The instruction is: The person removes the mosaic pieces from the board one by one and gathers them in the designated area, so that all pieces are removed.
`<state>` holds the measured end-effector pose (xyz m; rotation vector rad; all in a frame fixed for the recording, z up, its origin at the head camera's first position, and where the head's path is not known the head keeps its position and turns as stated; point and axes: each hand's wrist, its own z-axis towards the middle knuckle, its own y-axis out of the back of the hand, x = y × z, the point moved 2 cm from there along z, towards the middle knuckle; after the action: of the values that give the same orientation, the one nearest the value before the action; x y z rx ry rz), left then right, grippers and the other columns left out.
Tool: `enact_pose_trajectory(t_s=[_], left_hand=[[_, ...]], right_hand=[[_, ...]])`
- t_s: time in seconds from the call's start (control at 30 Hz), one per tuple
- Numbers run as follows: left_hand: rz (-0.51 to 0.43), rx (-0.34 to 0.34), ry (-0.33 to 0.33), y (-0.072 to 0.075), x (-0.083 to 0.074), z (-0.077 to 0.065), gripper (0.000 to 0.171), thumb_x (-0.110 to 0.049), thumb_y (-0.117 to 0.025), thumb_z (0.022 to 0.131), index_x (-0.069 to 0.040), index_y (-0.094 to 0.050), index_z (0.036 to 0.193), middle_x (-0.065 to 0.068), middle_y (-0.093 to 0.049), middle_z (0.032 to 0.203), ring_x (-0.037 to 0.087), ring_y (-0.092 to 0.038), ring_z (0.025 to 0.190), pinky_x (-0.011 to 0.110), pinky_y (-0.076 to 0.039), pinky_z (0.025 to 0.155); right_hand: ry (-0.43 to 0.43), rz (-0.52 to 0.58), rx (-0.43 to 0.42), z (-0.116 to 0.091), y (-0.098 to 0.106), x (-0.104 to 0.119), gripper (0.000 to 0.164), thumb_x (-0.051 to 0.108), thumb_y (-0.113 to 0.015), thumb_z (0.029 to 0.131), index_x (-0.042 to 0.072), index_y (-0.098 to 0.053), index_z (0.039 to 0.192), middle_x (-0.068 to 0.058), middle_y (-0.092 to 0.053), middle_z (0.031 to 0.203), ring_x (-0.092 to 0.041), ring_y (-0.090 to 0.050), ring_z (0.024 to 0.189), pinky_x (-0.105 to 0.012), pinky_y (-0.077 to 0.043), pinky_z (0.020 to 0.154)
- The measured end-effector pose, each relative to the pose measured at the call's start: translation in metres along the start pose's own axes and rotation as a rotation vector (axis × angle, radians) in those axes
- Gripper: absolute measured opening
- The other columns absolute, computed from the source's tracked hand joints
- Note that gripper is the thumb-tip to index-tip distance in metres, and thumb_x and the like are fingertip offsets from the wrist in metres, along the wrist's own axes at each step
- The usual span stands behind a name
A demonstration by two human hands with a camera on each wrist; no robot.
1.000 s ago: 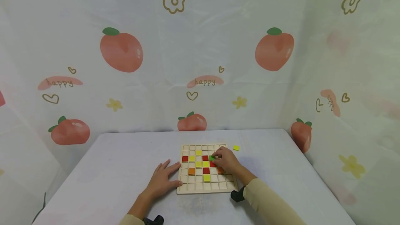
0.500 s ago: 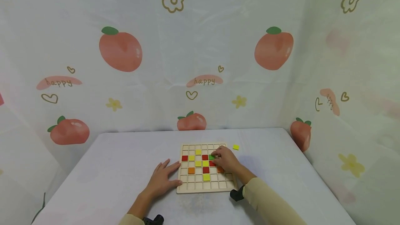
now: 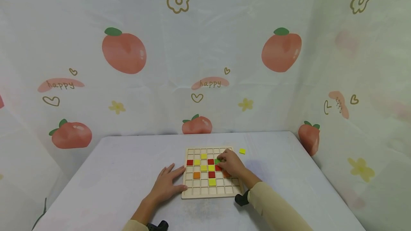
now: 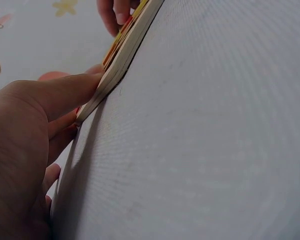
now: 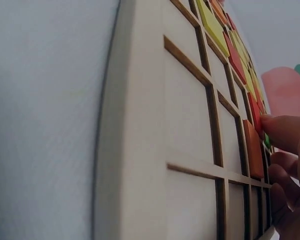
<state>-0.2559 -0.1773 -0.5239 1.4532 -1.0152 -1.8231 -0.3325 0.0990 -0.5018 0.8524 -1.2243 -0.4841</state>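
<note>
The right hand bends over the far right part of the wooden grid board, its thumb and fingertips closed about the green tile in what looks like a pinch, though the hand hides part of the hold. That tile sits at a cell just right of a red tile, with a second red tile in the next row nearer the person, partly under the thumb; whether the green one lies flush between the ridges I cannot tell. To do this well, I would square its edges to the cell before pressing — straight down, so that no corner rides up on a ridge. The thumb wants care too: in the right wrist view it comes right up to a red tile, and a sideways push there could tip that one out. The left hand, fingers straight and spread, steadies the board's left edge, gripping nothing; light pressure should be enough to stop it sliding on the white table. The loose yellow tile lies beyond the far right corner, well out of the way.
</note>
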Motion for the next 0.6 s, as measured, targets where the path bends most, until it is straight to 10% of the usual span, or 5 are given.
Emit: enact_pose_trajectory(t_s=[0.6], left_hand=[[-0.009, 0.013, 0.014, 0.0005, -0.0008, -0.0001, 0.079, -0.058, -0.074, 0.074, -0.019, -0.056, 0.14, 0.003, -0.052, 0.143, 0.034, -0.027, 0.142, 0.059, -0.013, 0.114]], right_hand=[[-0.137, 0.069, -0.009, 0.0097, -0.0024, -0.0016, 0.009, 0.015, -0.075, 0.086, 0.01, -0.068, 0.089, -0.001, -0.054, 0.09, -0.018, -0.052, 0.081, -0.032, -0.051, 0.069]])
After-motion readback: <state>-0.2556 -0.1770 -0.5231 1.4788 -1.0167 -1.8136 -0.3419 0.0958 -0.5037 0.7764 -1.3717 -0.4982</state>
